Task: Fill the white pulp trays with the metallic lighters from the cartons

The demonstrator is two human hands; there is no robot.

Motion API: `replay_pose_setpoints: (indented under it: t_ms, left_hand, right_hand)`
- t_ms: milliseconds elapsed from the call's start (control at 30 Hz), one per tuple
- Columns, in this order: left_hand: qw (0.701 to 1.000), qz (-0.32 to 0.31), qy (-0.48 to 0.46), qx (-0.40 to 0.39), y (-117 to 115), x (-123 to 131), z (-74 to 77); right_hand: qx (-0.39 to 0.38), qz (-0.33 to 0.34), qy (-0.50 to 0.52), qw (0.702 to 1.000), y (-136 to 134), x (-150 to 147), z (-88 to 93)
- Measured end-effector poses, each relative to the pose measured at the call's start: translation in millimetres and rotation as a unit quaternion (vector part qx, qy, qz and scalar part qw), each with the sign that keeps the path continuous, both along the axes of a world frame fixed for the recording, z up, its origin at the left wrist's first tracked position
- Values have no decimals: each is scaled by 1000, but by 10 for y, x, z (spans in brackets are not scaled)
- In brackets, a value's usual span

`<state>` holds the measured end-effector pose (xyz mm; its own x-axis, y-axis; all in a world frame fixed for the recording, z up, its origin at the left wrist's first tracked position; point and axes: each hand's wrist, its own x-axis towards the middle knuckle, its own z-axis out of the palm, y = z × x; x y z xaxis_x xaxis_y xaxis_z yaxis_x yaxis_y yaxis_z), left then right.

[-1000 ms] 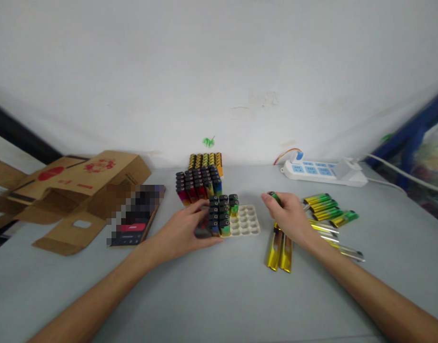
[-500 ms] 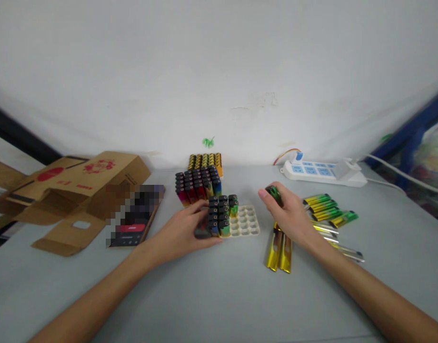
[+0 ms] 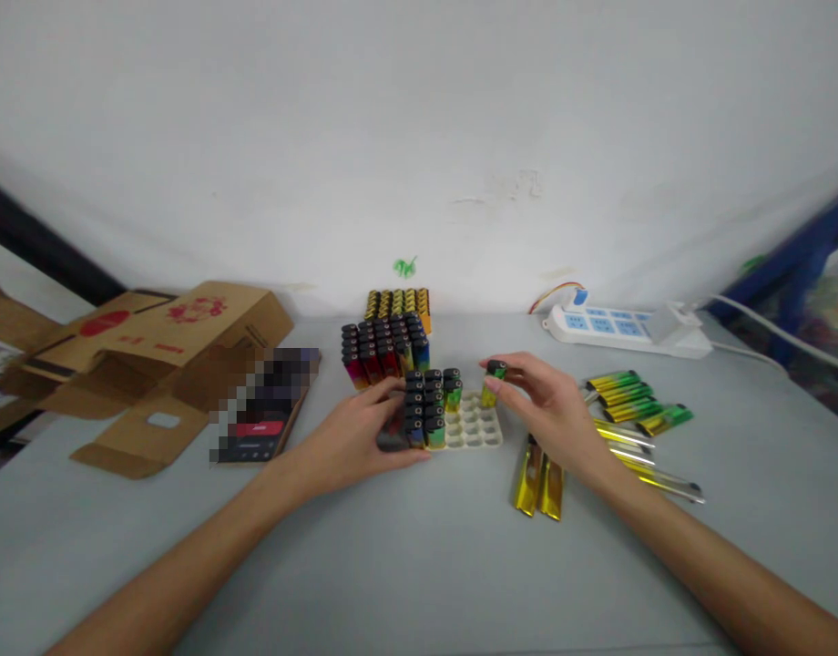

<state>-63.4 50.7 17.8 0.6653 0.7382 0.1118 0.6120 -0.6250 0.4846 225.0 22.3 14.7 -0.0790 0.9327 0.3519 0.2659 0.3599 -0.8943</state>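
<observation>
Black-topped lighters point(image 3: 433, 401) (standing close) hide the tray's point(image 3: 475, 428) left part.

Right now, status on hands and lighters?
Right fingers hold green-yellow lighter upright, right end of white tray. Left fingers around its left end. Two gold pieces lie outside it, not blocking.

carton point(image 3: 193, 314) left | tray point(image 3: 475, 428) centre | loose lighters point(image 3: 630, 403) right | power strip point(image 3: 600, 325) behind lighters

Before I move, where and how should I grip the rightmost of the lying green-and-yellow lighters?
I'd pinch that green-and-yellow lighter by its green end, thumb and finger across the long sides, coming from the right: it lies flat, and that end points away from the silver-and-yellow lighters near its other end.
</observation>
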Motion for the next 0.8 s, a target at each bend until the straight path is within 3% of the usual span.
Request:
replay_pose_setpoints:
  t_ms: [133, 233, 333, 533, 800]
  left_hand:
    - [1000, -1, 6, 1, -2, -7, 0]
    - [1000, -3, 10, 1, -5, -10, -1]
    - [1000, -2, 13, 0, -8, -8, 1]
    - [1000, -3, 16, 0, -10, -7, -1]
    - [1000, -4, 6, -9, -7, 11, 15]
  right_hand:
    - [-38, 12, 41, 998, -45, -70, 7]
    - [-44, 35, 15, 998, -75, -95, -13]
    - [-8, 59, -42, 997, -89, -96, -32]
    - [143, 49, -157, 976, -92, -86, 39]
    - [135, 2, -194, 972, -141, -204, -16]
